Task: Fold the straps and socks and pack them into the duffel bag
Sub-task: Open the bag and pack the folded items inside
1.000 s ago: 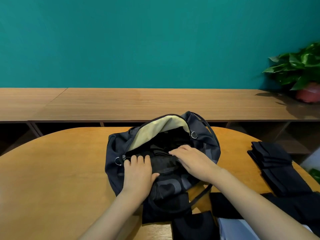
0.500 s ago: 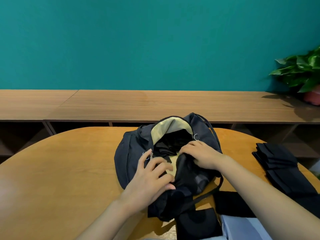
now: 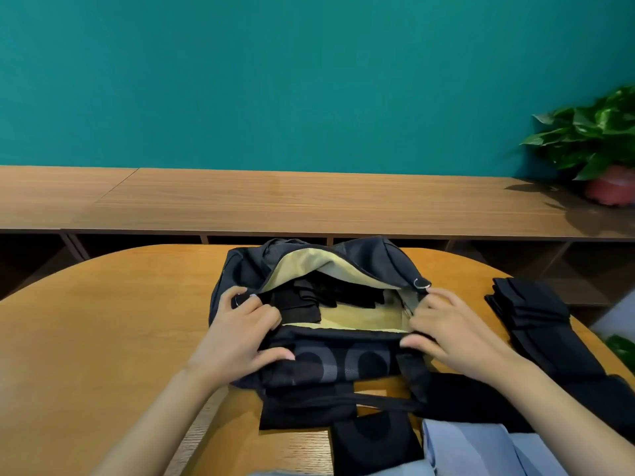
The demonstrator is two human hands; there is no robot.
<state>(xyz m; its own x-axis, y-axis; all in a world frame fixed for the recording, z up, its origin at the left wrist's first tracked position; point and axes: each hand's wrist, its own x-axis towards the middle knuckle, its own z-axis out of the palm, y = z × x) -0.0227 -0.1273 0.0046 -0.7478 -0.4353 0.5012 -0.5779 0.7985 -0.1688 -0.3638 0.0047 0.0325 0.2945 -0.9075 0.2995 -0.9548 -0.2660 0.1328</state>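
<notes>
Wood makes up the table (image 3: 103,338). The left hand (image 3: 237,334) grips the left end of the dark duffel bag (image 3: 343,362), which sits in the middle of the table with its mouth wide open. Black folded things (image 3: 302,304) lie inside on the yellow lining. The right hand (image 3: 450,334) grips the bag's right end. More black folded pieces (image 3: 529,304) sit stacked near the bag, further right.

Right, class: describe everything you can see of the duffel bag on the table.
The duffel bag is dark navy cloth with grey circle prints on its near side and a pale yellow lining. It lies on the wooden table, its top opening spread wide, dark folded pieces inside. A metal ring shows at its right end. The left hand grips the opening's left end, the right hand its right end. A black strap runs along its near base.
</notes>
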